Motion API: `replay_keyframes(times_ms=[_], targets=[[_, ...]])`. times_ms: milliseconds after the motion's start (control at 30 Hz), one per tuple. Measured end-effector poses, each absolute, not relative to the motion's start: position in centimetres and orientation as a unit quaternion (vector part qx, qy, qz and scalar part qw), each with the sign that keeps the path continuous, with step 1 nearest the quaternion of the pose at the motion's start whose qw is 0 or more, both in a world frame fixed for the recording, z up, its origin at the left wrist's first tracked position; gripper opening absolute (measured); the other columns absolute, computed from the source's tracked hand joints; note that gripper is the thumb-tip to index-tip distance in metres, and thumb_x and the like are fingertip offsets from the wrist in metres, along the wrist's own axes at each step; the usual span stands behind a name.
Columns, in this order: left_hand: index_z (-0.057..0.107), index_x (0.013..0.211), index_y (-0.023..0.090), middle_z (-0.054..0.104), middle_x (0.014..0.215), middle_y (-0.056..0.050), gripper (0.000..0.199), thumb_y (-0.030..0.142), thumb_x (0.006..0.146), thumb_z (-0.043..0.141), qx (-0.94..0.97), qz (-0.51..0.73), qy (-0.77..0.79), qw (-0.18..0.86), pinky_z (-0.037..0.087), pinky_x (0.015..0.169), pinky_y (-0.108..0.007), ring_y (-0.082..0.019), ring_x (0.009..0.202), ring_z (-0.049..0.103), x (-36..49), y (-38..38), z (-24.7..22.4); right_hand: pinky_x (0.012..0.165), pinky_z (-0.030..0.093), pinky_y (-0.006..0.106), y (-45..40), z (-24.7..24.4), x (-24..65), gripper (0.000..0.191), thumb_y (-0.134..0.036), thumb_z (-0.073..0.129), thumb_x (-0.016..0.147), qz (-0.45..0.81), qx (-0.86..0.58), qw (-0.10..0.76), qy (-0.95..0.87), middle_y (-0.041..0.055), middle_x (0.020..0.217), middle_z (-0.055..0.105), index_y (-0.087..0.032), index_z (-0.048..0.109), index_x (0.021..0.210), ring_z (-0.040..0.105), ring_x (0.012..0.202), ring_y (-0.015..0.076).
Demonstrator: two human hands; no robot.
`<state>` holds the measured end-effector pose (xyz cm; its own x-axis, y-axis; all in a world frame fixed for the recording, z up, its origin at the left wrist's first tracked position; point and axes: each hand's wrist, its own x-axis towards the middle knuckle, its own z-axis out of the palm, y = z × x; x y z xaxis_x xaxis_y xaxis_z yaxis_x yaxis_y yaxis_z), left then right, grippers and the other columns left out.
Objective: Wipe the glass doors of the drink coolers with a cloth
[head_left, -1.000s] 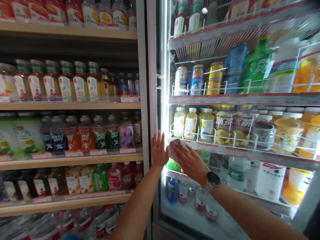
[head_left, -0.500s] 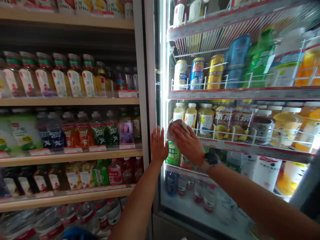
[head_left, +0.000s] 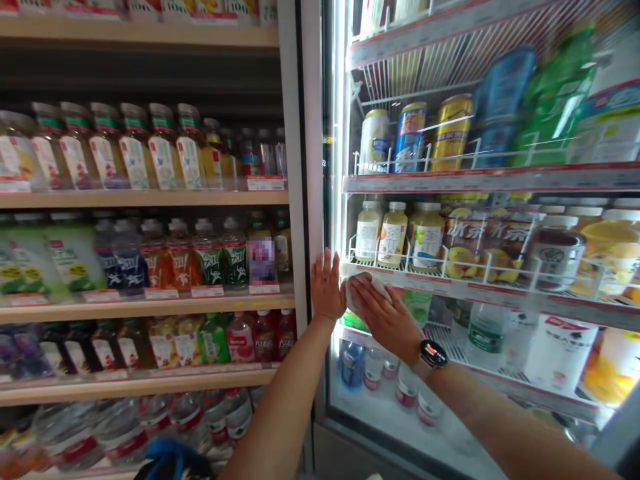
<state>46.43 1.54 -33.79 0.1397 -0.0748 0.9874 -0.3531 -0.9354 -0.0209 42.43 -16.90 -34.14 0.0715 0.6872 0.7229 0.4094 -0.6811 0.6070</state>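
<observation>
My left hand (head_left: 327, 292) rests flat against the upright frame (head_left: 311, 200) at the left edge of a lit drinks fridge, fingers extended and pointing up. Just to its right, my right hand (head_left: 393, 323) presses a whitish cloth (head_left: 381, 285) against the fridge's glass door (head_left: 370, 427). The fingers lie over the cloth and hide much of it. A smartwatch (head_left: 433, 354) is on the right wrist. Behind the glass, small tea bottles (head_left: 393, 233) stand on a wire shelf a little above the cloth.
Wooden shelves (head_left: 150, 308) with rows of bottled drinks (head_left: 205, 250) line the left side. Inside the fridge are cans (head_left: 453, 133), green bottles (head_left: 560, 100) and large jugs. Something blue and black (head_left: 173, 457) shows at the bottom edge.
My right hand and the cloth have moved down along the glass, from in front of the tea bottles to below their shelf edge. My left hand stays on the frame. The view has shifted slightly.
</observation>
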Motion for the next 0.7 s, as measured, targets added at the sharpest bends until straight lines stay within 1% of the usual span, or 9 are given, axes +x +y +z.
replay_keyframes(times_ms=[133, 267, 367, 433, 500, 533, 633, 667, 700], targets=[[0.012, 0.158, 0.016, 0.019, 0.164, -0.014, 0.061, 0.040, 0.103, 0.026, 0.745, 0.641, -0.154, 0.104, 0.019, 0.123, -0.048, -0.026, 0.153, 0.010, 46.5, 1.5, -33.5, 0.125, 0.009, 0.050, -17.1, -35.4, 42.4, 0.051, -0.020, 0.049, 0.095, 0.560, 0.724, 0.131, 0.381, 0.0107, 0.157, 0.039, -0.007, 0.047, 0.144, 0.023, 0.149, 0.0264], [0.010, 0.158, 0.018, 0.017, 0.164, -0.014, 0.062, 0.037, 0.103, 0.030, 0.759, 0.620, -0.155, 0.123, 0.019, 0.123, -0.050, -0.027, 0.153, 0.009, 45.6, 1.2, -33.2, 0.124, 0.009, 0.050, -17.2, -35.6, 42.4, 0.051, -0.019, 0.047, 0.095, 0.558, 0.726, 0.134, 0.379, 0.0102, 0.157, 0.039, -0.008, 0.048, 0.144, 0.022, 0.150, 0.0261], [0.010, 0.158, 0.018, 0.021, 0.163, -0.014, 0.063, 0.031, 0.101, 0.035, 0.779, 0.582, -0.189, 0.138, 0.025, 0.121, -0.049, -0.026, 0.152, 0.015, 42.8, 2.1, -36.1, 0.124, 0.010, 0.049, -17.2, -35.6, 42.4, 0.051, -0.021, 0.049, 0.095, 0.560, 0.727, 0.137, 0.374, 0.0103, 0.156, 0.039, -0.010, 0.049, 0.144, 0.022, 0.150, 0.0261], [0.015, 0.157, 0.019, 0.031, 0.160, -0.013, 0.063, 0.025, 0.099, 0.038, 0.786, 0.554, -0.245, 0.124, 0.032, 0.119, -0.046, -0.025, 0.150, 0.022, 40.4, 3.9, -40.6, 0.125, 0.010, 0.048, -17.1, -35.6, 42.4, 0.051, -0.022, 0.050, 0.094, 0.558, 0.730, 0.139, 0.368, 0.0105, 0.156, 0.040, -0.011, 0.049, 0.144, 0.023, 0.150, 0.0258], [0.029, 0.154, 0.025, 0.048, 0.151, -0.009, 0.060, 0.019, 0.095, 0.041, 0.799, 0.511, -0.303, 0.097, 0.040, 0.114, -0.043, -0.024, 0.146, 0.034, 38.1, 6.9, -47.0, 0.125, 0.009, 0.048, -17.1, -35.7, 42.4, 0.052, -0.024, 0.051, 0.094, 0.556, 0.733, 0.142, 0.366, 0.0107, 0.155, 0.041, -0.011, 0.048, 0.144, 0.024, 0.149, 0.0258], [0.037, 0.150, 0.026, 0.054, 0.145, -0.008, 0.058, 0.017, 0.093, 0.042, 0.823, 0.465, -0.312, 0.094, 0.045, 0.110, -0.040, -0.023, 0.141, 0.042, 37.1, 8.7, -50.7, 0.125, 0.008, 0.048, -17.1, -35.7, 42.4, 0.053, -0.024, 0.052, 0.094, 0.555, 0.734, 0.144, 0.364, 0.0108, 0.155, 0.042, -0.010, 0.048, 0.145, 0.025, 0.149, 0.0262], [0.061, 0.128, 0.027, 0.069, 0.125, -0.006, 0.054, 0.007, 0.082, 0.042, 0.913, 0.328, -0.209, 0.121, 0.055, 0.096, -0.034, -0.019, 0.116, 0.065, 34.8, 14.5, -61.4, 0.124, 0.009, 0.049, -17.1, -35.9, 42.3, 0.054, -0.027, 0.053, 0.095, 0.549, 0.741, 0.151, 0.356, 0.0114, 0.153, 0.045, -0.010, 0.047, 0.146, 0.028, 0.147, 0.0270], [0.067, 0.119, 0.026, 0.072, 0.118, -0.005, 0.051, 0.006, 0.078, 0.043, 0.936, 0.284, -0.160, 0.134, 0.057, 0.092, -0.034, -0.020, 0.109, 0.068, 34.2, 16.2, -64.4, 0.124, 0.010, 0.049, -17.0, -36.0, 42.3, 0.054, -0.027, 0.053, 0.095, 0.550, 0.743, 0.152, 0.350, 0.0115, 0.152, 0.046, -0.011, 0.046, 0.146, 0.030, 0.147, 0.0266], [0.068, 0.114, 0.026, 0.073, 0.116, -0.005, 0.049, 0.005, 0.076, 0.045, 0.957, 0.230, -0.098, 0.151, 0.058, 0.092, -0.035, -0.021, 0.107, 0.069, 33.7, 17.7, -66.9, 0.124, 0.010, 0.048, -17.0, -36.1, 42.3, 0.054, -0.027, 0.053, 0.095, 0.552, 0.745, 0.152, 0.343, 0.0117, 0.151, 0.048, -0.012, 0.045, 0.147, 0.032, 0.146, 0.0260]])
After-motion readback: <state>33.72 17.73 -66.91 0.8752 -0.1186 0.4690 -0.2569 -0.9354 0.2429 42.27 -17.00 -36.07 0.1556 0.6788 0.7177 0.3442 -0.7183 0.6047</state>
